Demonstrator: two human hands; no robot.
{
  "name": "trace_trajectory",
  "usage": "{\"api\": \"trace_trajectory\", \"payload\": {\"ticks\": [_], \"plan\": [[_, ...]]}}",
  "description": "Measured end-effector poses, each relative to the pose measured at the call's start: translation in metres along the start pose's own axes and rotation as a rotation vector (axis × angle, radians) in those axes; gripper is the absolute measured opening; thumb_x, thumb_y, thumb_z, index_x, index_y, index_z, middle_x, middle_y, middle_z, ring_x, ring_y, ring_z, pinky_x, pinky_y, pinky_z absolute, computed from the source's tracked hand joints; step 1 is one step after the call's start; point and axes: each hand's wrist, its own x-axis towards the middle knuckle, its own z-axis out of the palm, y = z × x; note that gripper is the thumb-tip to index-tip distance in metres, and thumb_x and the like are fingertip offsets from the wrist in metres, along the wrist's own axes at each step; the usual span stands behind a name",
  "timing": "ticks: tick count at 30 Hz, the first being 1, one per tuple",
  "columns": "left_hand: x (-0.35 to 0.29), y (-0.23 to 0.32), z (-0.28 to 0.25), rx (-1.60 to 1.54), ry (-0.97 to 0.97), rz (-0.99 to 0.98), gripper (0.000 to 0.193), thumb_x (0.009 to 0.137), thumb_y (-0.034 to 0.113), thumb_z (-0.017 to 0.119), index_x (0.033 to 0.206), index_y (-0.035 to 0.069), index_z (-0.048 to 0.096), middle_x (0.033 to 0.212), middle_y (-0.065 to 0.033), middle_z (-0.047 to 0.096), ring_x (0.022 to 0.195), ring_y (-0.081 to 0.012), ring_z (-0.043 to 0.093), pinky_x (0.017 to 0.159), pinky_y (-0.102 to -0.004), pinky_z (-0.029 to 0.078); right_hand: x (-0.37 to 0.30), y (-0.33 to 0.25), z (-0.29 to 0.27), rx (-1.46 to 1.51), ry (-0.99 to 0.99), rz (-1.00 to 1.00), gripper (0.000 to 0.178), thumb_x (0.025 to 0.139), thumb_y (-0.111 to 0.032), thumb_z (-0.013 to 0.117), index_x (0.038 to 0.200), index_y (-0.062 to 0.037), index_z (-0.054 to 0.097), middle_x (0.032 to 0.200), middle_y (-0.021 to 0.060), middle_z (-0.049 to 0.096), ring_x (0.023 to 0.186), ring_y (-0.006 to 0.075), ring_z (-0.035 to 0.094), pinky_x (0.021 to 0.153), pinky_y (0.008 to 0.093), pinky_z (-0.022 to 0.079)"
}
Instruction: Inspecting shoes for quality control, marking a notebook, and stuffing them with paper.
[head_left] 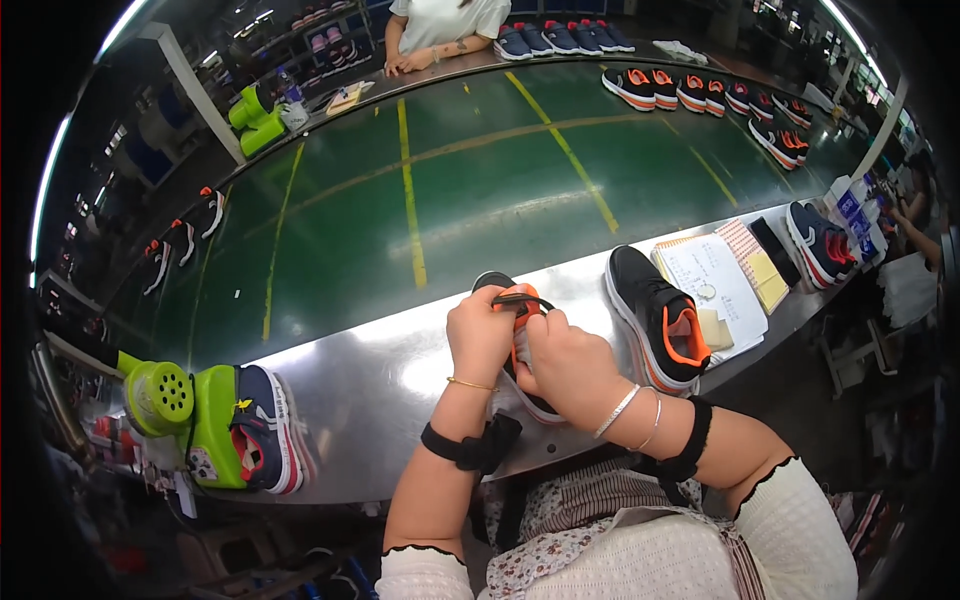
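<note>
Between my two hands is a black sneaker [490, 280] with orange lining, on the metal ledge of the table, mostly covered by the hands. My left hand [478, 338] is closed at its upper opening, pinching a thin black strap [527, 298] that arches over the orange part. Close against it on the right, my right hand [570, 365] is closed over the shoe's opening, and its fingertips are hidden. The strap runs up to its knuckles. Just right of that hand stands another black sneaker [650, 300] with orange lining and a white and orange sole.
Beyond the ledge lies a green conveyor belt [350, 220] bearing more sneakers [630, 88]. Left on the ledge are a green machine [215, 425] and a navy shoe [265, 430]. To the right lie a notebook [705, 275] and a phone [775, 250]. A person [445, 30] sits across.
</note>
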Motion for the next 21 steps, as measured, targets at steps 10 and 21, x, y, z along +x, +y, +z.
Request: {"api": "trace_trajectory", "payload": {"ticks": [10, 21], "plan": [[0.0, -0.008, 0.002, 0.072, 0.039, 0.091, 0.021, 0.078, 0.023, 0.062, 0.084, 0.004, 0.068, 0.061, -0.0106, 0.062, 0.052, -0.0186, 0.057, 0.052, -0.0279, 0.044, -0.001, 0.034, -0.034, 0.142, -0.273, -0.226, 0.051, 0.068, -0.022, 0.071, 0.114, -0.0144, 0.05, 0.09, 0.0106, 0.054, 0.081, 0.0286, 0.058, 0.068, 0.0351, 0.048], [-0.007, 0.002, -0.001, 0.047, 0.037, 0.034, 0.023, 0.078, 0.027, 0.059, 0.083, 0.006, 0.067, 0.068, -0.0136, 0.063, 0.063, -0.0285, 0.062, 0.06, -0.0336, 0.047, 0.01, 0.049, -0.01, 0.173, -0.086, -0.487, 0.04, 0.064, -0.021, 0.073, 0.099, -0.0151, 0.055, 0.086, 0.0063, 0.046, 0.078, 0.0241, 0.055, 0.064, 0.0321, 0.048]]}}
